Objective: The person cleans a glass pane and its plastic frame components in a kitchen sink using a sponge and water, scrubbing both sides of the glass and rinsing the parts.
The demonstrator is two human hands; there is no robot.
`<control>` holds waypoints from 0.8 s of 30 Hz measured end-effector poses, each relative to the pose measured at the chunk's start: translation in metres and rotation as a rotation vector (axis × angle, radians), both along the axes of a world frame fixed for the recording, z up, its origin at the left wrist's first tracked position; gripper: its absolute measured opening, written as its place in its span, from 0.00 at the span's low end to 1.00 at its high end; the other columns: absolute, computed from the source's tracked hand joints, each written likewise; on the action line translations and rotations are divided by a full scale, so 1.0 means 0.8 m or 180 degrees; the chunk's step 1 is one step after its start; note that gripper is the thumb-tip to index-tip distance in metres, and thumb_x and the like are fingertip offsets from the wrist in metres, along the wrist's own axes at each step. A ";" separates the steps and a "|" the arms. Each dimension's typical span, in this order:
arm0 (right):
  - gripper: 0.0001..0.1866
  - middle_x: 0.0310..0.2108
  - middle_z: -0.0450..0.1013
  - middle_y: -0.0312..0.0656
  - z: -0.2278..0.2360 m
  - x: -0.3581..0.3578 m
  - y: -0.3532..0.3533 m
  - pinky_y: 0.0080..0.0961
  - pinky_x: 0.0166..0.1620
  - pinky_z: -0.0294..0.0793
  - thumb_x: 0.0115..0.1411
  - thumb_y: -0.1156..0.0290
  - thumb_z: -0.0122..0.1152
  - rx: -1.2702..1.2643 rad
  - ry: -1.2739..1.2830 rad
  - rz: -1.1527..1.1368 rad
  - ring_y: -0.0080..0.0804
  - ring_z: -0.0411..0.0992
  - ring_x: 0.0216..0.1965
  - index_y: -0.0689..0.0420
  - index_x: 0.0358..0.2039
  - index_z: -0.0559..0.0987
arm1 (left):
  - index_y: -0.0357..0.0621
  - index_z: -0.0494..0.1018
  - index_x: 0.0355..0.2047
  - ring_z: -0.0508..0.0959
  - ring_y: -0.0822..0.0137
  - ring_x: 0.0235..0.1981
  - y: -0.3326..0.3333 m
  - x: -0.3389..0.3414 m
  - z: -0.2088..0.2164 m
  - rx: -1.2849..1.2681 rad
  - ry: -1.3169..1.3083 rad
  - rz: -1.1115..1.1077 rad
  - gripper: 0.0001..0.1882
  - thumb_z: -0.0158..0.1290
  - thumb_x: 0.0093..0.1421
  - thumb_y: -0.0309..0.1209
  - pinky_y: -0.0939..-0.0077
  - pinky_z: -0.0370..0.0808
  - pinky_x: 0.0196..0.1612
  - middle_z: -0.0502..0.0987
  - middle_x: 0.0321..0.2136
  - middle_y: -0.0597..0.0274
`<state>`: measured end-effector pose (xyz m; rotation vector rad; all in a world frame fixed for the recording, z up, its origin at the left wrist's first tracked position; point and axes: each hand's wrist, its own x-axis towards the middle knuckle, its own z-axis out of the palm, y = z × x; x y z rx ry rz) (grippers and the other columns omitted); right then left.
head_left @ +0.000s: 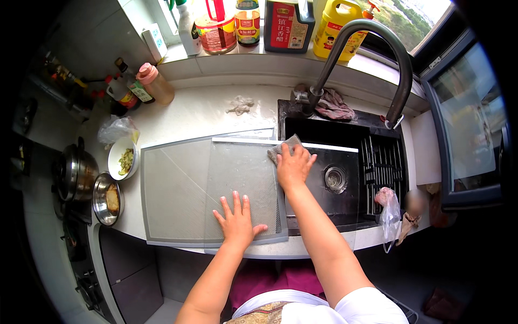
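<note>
Left hand [237, 222]: flat, fingers spread wide, palm pressed on top mesh panel [243, 183]; grips nothing

Right hand [294, 166]: fingers loosely spread, pressing grey cloth [281, 148] onto panel's far right corner, at sink edge

Mesh panel: grey, rectangular, lies on table [205, 110] w/ right end over sink [345, 178]; overlaps 2nd panel [167, 189] beneath, to left

Sink: dark, drain [335, 179] just right of right hand; rack [382, 170] in right part; curved tap [372, 48] above; rag [334, 105] at tap base

Table, left: white bowl [123, 158] w/ food bits, steel bowl [107, 198], plastic bag [116, 128], pot [75, 171] on stove

Back corner: sauce bottles [137, 86]

Sill: bottles & jugs [270, 21]

Front sink edge, right: hanging bag [389, 213]
</note>
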<state>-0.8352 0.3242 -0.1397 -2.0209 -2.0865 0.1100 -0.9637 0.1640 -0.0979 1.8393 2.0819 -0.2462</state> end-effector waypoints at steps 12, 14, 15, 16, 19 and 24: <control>0.23 0.62 0.57 0.37 0.001 -0.061 -0.035 0.70 0.60 0.36 0.61 0.55 0.49 -0.0478 0.0158 0.1424 0.36 0.47 0.66 0.36 0.58 0.66 | 0.47 0.48 0.65 0.41 0.37 0.66 0.001 0.004 -0.003 -0.0094 0.0043 0.0001 0.59 0.56 0.39 0.65 0.29 0.44 0.59 0.42 0.67 0.50; 0.24 0.63 0.55 0.38 0.007 -0.003 -0.022 0.71 0.60 0.34 0.61 0.52 0.47 -0.0512 0.0024 0.0444 0.39 0.49 0.65 0.36 0.58 0.65 | 0.46 0.49 0.65 0.41 0.37 0.66 -0.001 0.002 -0.005 -0.0016 -0.0021 0.0028 0.59 0.56 0.39 0.66 0.29 0.44 0.59 0.43 0.67 0.50; 0.24 0.59 0.59 0.40 -0.008 0.023 -0.018 0.71 0.59 0.37 0.59 0.53 0.52 -0.0086 0.0018 -0.0053 0.44 0.53 0.61 0.37 0.56 0.68 | 0.45 0.50 0.64 0.42 0.37 0.66 -0.002 0.001 -0.005 0.0013 -0.0028 0.0044 0.58 0.56 0.39 0.66 0.29 0.44 0.59 0.43 0.66 0.50; 0.22 0.53 0.63 0.41 -0.004 0.038 -0.016 0.70 0.59 0.40 0.57 0.55 0.56 0.0049 0.0152 -0.0314 0.45 0.55 0.57 0.39 0.54 0.70 | 0.45 0.50 0.64 0.42 0.38 0.66 -0.003 0.001 -0.006 0.0051 -0.0010 0.0017 0.58 0.56 0.39 0.66 0.30 0.44 0.59 0.44 0.66 0.50; 0.23 0.52 0.63 0.43 -0.003 0.009 -0.017 0.68 0.59 0.43 0.56 0.56 0.57 0.0020 0.0039 0.0017 0.45 0.57 0.56 0.42 0.53 0.70 | 0.46 0.50 0.64 0.42 0.38 0.66 -0.003 0.000 -0.005 0.0036 -0.0039 0.0036 0.58 0.56 0.39 0.66 0.30 0.44 0.59 0.43 0.66 0.51; 0.23 0.52 0.61 0.43 -0.006 -0.128 -0.006 0.64 0.61 0.42 0.58 0.55 0.55 -0.0102 0.0217 0.1000 0.44 0.56 0.56 0.42 0.54 0.69 | 0.47 0.47 0.65 0.42 0.37 0.65 0.003 -0.001 0.002 -0.0126 -0.0016 -0.0041 0.56 0.55 0.44 0.64 0.28 0.44 0.58 0.44 0.66 0.52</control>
